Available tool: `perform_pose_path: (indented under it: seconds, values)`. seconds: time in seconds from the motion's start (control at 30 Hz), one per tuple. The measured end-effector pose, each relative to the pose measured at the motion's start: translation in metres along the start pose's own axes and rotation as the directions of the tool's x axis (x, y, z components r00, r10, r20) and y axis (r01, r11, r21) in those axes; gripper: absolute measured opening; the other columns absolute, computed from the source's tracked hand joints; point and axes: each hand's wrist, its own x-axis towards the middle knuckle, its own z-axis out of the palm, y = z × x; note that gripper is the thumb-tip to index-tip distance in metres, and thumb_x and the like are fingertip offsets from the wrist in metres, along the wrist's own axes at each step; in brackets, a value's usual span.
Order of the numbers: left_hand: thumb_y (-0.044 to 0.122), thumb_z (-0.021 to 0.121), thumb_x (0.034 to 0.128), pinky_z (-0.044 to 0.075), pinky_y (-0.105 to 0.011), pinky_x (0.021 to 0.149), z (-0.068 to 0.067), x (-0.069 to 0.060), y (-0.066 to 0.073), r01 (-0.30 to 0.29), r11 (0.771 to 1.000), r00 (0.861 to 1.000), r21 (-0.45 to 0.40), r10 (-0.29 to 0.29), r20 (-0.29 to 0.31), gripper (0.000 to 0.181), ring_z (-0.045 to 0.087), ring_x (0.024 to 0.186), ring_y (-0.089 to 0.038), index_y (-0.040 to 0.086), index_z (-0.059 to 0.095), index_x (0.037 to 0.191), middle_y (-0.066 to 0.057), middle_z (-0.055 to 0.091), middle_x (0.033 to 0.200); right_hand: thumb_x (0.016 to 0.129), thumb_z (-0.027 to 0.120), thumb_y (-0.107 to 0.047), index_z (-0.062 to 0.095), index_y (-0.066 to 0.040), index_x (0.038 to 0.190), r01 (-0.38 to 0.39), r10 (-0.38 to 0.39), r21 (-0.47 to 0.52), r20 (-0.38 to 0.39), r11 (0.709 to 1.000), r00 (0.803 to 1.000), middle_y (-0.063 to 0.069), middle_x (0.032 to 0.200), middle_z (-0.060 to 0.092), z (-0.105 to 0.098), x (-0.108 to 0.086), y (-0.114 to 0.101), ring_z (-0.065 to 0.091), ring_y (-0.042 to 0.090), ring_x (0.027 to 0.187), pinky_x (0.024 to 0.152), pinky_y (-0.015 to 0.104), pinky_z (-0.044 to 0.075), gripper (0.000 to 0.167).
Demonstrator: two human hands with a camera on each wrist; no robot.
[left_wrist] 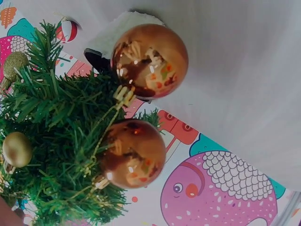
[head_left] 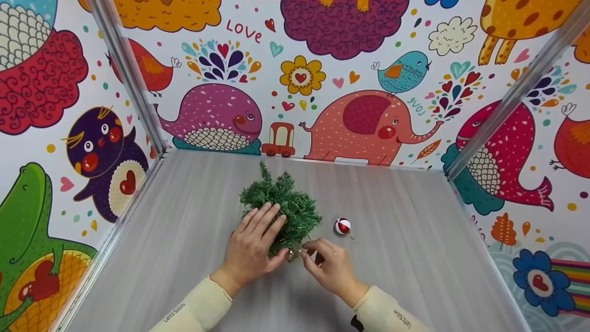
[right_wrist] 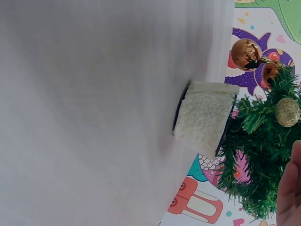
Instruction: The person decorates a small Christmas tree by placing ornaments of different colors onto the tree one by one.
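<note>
A small artificial Christmas tree (head_left: 295,207) is in the middle of the table. My left hand (head_left: 253,240) rests on its branches with fingers extended, its thumb near a small shiny gold ornament (head_left: 290,254). On the right side of that ornament, my right hand (head_left: 334,267) pinches a tiny shiny piece, mostly hidden by the fingertips. Two copper baubles (left_wrist: 149,61) hang from gold cords in the left wrist view. A glittery gold bauble (right_wrist: 288,112) and a plain gold bauble (left_wrist: 17,149) are among the branches. The tree's base (right_wrist: 204,113) has a fuzzy white cover.
To the right of the tree, a red and white bauble (head_left: 342,226) with a gold cord lies on the grey wood-grain table (head_left: 184,207). Walls printed with cartoon animals (head_left: 221,115) enclose the table's back and sides, with metal posts (head_left: 129,78) at the corners.
</note>
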Motion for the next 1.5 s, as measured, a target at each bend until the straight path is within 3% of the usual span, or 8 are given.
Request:
perform_pose_path:
  seconds: [0.13,0.27,0.53,0.83,1.0,1.27,1.5]
  values:
    - [0.046,0.081,0.072,0.035,-0.05,0.109,-0.002,-0.001,-0.001,0.049,0.999,0.998,0.018,-0.05,0.038,0.086,0.041,0.139,-0.032,0.006,0.052,0.143,-0.016,0.046,0.15,0.081,0.076,-0.005,0.071,-0.014,0.094,-0.021,0.022,-0.02,0.026,1.0,0.999,-0.01,0.081,0.064,-0.005,-0.005,0.004,0.055,0.004,0.054,0.049,0.017,0.046,0.017]
    - [0.048,0.081,0.0726,0.035,-0.051,0.109,-0.004,-0.002,-0.001,0.056,0.998,0.996,0.043,-0.059,0.072,0.091,0.04,0.14,-0.031,0.005,0.048,0.146,-0.015,0.044,0.151,0.081,0.076,-0.007,0.071,-0.016,0.093,-0.042,0.047,-0.062,0.07,0.997,0.996,-0.01,0.08,0.064,-0.01,-0.012,0.01,0.057,0.004,0.054,0.05,0.016,0.047,0.016]
    - [0.054,0.079,0.0728,0.039,-0.051,0.105,-0.005,-0.001,0.0,0.071,0.995,0.989,0.075,-0.08,0.121,0.083,0.051,0.128,-0.034,0.006,0.058,0.137,-0.017,0.055,0.14,0.082,0.076,-0.009,0.07,-0.015,0.094,-0.084,0.102,-0.108,0.166,0.991,0.981,-0.007,0.082,0.066,-0.018,-0.027,0.027,0.06,0.006,0.057,0.052,0.015,0.048,0.015]
    - [0.062,0.076,0.0747,0.044,-0.051,0.1,-0.007,0.005,0.004,0.132,0.984,0.972,0.122,-0.153,0.18,0.081,0.059,0.113,-0.035,0.008,0.06,0.132,-0.017,0.06,0.129,0.082,0.076,-0.017,0.07,-0.016,0.096,-0.108,0.158,-0.244,0.194,0.964,0.968,-0.007,0.082,0.065,-0.027,-0.039,0.049,0.062,0.008,0.058,0.049,0.02,0.047,0.015]
    - [0.061,0.076,0.0752,0.044,-0.051,0.099,-0.008,0.006,0.005,0.145,0.982,0.968,0.119,-0.165,0.188,0.079,0.06,0.112,-0.034,0.008,0.06,0.132,-0.016,0.061,0.128,0.082,0.076,-0.019,0.07,-0.014,0.097,-0.124,0.184,-0.28,0.2,0.952,0.962,-0.005,0.083,0.066,-0.031,-0.044,0.061,0.063,0.009,0.061,0.051,0.025,0.05,0.017]
    - [0.059,0.078,0.0737,0.045,-0.05,0.098,-0.006,0.006,0.004,0.138,0.984,0.973,0.111,-0.156,0.168,0.079,0.061,0.11,-0.035,0.008,0.06,0.13,-0.016,0.061,0.126,0.083,0.076,-0.02,0.07,-0.014,0.098,-0.179,0.259,-0.325,0.223,0.929,0.94,-0.001,0.086,0.066,-0.037,-0.05,0.075,0.063,0.009,0.065,0.054,0.028,0.051,0.018]
    - [0.059,0.078,0.0739,0.045,-0.05,0.098,-0.006,0.004,0.003,0.138,0.984,0.972,0.112,-0.156,0.173,0.079,0.061,0.11,-0.035,0.007,0.06,0.131,-0.016,0.061,0.127,0.081,0.077,-0.018,0.07,-0.015,0.098,-0.226,0.317,-0.374,0.202,0.9,0.927,-0.004,0.085,0.066,-0.04,-0.058,0.086,0.062,0.007,0.066,0.055,0.029,0.051,0.019]
